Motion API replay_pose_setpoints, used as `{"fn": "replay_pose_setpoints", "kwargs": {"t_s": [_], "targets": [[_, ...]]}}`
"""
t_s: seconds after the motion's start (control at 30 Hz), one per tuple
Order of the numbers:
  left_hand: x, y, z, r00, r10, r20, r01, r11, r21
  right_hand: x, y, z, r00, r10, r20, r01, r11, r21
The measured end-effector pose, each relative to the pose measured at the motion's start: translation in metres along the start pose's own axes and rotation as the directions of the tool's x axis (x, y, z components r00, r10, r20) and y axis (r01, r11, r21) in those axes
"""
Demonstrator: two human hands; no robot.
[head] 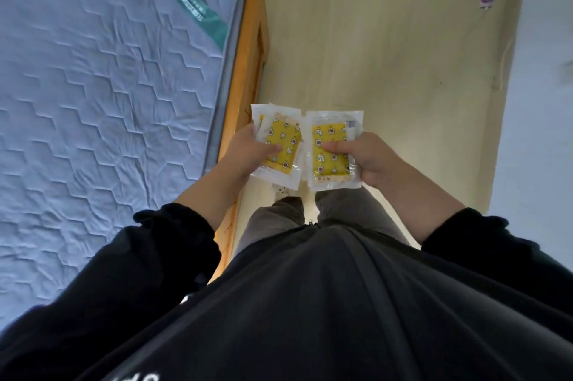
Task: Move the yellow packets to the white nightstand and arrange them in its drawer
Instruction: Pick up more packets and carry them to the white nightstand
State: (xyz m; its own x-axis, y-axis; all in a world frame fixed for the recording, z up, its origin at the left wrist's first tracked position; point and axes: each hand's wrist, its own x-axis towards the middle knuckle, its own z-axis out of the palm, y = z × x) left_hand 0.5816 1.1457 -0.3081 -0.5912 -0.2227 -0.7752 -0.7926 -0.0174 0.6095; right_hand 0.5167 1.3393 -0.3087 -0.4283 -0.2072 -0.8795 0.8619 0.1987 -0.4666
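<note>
Left stack of yellow packets (280, 145) and right stack (329, 152) are side by side, nearly touching, held in the air over the floor (387, 39), right by the long edge of the wooden bed frame (251, 55). L grip (248, 153) pinches left stack, thumb on top; R grip (367, 159) pinches right stack same way. Quilted mattress (108, 70) on frame.

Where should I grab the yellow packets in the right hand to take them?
Probably pinch the clear top border of the right-hand packets, coming from the far side. That flat edge sticks out free, while the right hand wraps the near right side, thumb across the front.
</note>
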Motion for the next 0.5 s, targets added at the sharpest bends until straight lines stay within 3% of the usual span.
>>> {"fn": "replay_pose_setpoints", "kwargs": {"t_s": [0.3, 0.5], "targets": [[0.135, 0.138, 0.009, 0.997, -0.038, -0.065, 0.033, 0.996, -0.083, 0.127, -0.176, -0.03, 0.998, 0.062, 0.017, -0.062, 0.998, -0.031], [0.215, 0.227, 0.01, 0.972, -0.112, -0.205, 0.053, 0.96, -0.276, 0.2, -0.312, -0.037, 0.995, 0.086, 0.05, -0.074, 0.978, -0.196]]}}
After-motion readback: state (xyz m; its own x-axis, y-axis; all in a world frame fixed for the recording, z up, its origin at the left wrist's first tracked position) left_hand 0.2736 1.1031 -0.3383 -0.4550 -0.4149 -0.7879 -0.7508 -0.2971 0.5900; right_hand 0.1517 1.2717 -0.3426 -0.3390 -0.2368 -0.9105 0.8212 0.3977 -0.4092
